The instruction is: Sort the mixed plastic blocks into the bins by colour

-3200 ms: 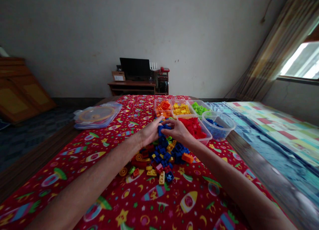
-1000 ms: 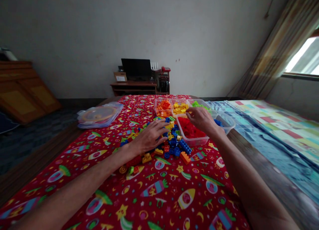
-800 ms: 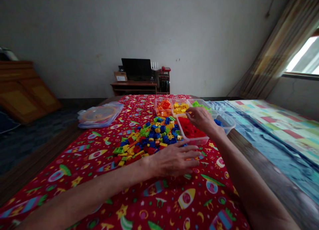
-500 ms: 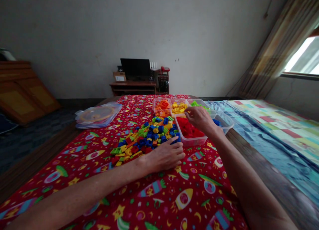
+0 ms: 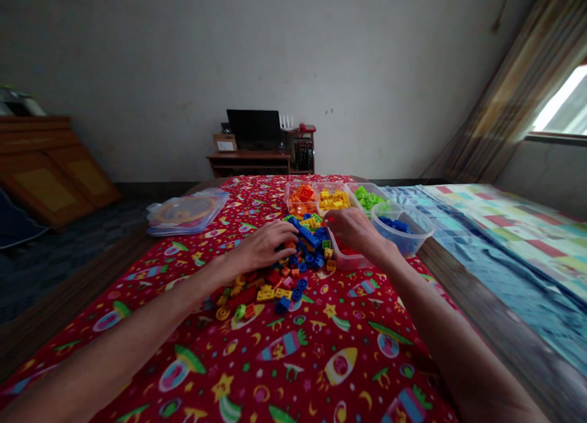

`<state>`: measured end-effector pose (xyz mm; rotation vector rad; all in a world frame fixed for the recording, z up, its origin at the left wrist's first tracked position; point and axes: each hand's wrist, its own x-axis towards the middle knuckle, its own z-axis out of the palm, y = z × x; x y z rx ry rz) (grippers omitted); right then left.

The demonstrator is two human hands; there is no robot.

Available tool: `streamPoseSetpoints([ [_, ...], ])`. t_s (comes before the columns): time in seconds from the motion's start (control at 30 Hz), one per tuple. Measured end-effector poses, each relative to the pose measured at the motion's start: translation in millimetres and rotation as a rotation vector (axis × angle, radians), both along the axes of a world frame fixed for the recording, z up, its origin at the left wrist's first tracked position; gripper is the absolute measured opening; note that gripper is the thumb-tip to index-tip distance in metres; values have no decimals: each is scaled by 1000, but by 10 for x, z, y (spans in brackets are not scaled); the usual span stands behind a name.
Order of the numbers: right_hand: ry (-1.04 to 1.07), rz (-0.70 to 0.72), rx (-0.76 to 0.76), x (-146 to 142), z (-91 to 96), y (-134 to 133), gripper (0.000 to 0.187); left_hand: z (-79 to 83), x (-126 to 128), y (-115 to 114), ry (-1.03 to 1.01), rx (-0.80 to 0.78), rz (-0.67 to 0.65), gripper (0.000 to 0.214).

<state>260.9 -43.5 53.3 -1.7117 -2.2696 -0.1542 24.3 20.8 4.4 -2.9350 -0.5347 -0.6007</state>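
A pile of colourful toy building bricks [image 5: 270, 294] lies on the red patterned cloth [image 5: 293, 374]. My left hand [image 5: 270, 246] rests over the pile's upper left side, fingers curved and apart among the bricks. Beside its fingertips lies a long blue brick [image 5: 305, 232]. My right hand [image 5: 351, 227] is above the left rim of the clear box with red bricks [image 5: 346, 249], partly covering it. Its fingers are drawn together, pointing toward the pile; whatever they hold is hidden.
Clear boxes behind hold orange bricks [image 5: 303, 197], yellow bricks [image 5: 334, 200] and green bricks [image 5: 367, 197]. At right, a round-cornered clear tub [image 5: 419, 236] holds blue bricks [image 5: 395, 224]. Stacked plastic lids [image 5: 188, 214] lie at left. A bed [image 5: 513, 227] adjoins the table's right side.
My left hand has moved up and left from the pile's right edge, and the bricks are spread toward me. My right hand has moved left, from over the red bricks to the box's rim.
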Motion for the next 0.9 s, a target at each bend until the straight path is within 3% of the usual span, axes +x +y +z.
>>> streamPoseSetpoints([
  [0.1,-23,125,0,-118,-102,-1,22,8,-234,-32,-59,-46,50,32],
  [0.2,-36,214,-21,-235,-244,-6,20,-44,-527,-279,-23,-51,160,41],
  [0.33,-100,299,-86,-385,-402,-29,24,-272,-909,-740,58,-61,290,75],
  [0.43,-94,328,-68,-464,-495,-48,21,-488,-1049,-957,75,-95,379,91],
  [0.53,-35,331,-26,-493,-580,-62,24,-637,-1007,-961,26,-113,444,95],
  [0.63,39,338,11,-484,-633,-54,29,-682,-839,-806,-26,-108,454,92],
  [0.9,123,241,-1,-386,-403,-19,18,-520,-311,-356,-62,-93,412,84],
])
